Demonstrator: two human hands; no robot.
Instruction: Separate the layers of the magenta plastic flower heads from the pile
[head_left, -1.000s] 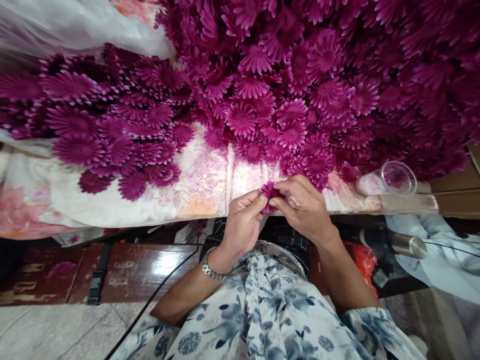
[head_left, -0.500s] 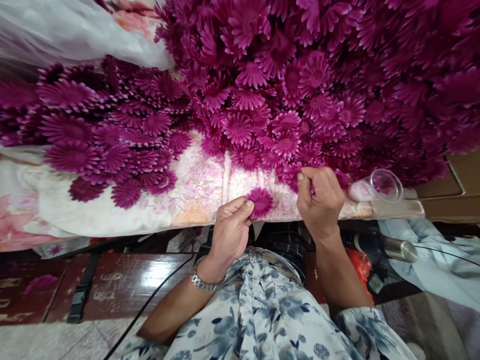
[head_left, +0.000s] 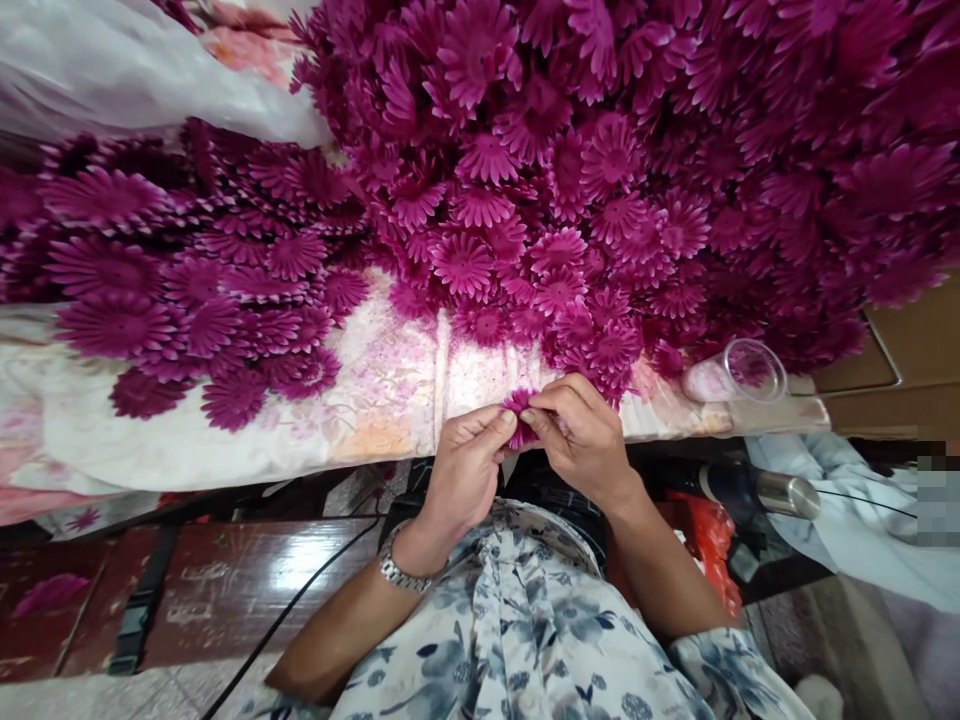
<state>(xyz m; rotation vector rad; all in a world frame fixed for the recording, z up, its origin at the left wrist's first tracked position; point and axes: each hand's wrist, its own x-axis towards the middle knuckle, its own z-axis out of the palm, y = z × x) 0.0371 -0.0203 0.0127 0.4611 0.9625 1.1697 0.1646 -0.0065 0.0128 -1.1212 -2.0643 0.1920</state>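
Observation:
A small magenta artificial flower head (head_left: pixel 517 428) is at the table's front edge, between my two hands. My left hand (head_left: pixel 472 460) pinches it from the left between thumb and forefinger. From the right, the thumb and forefinger of my right hand (head_left: pixel 581 435) are closed on its edge; whether a second petal layer is between them cannot be made out. Just beyond my hands, a large heap of magenta flower heads (head_left: pixel 559 285) spreads over the flowered tablecloth (head_left: pixel 390 400). Stacked flower heads (head_left: pixel 214 325) lie in a separate group to the left.
A clear plastic cup (head_left: pixel 739 375) lies on its side at the right front. Whitish plastic sheeting (head_left: pixel 150 70) covers the back left. Below the table edge are a dark flask (head_left: pixel 757 490), a red bag (head_left: pixel 709 550) and a brown wooden bench (head_left: pixel 247 580). Cardboard (head_left: pixel 907 350) stands at the right.
My right hand has come from the near edge of the heap, down and left, to the flower head in my left hand. My left hand has kept its pinch. The view has shifted slightly.

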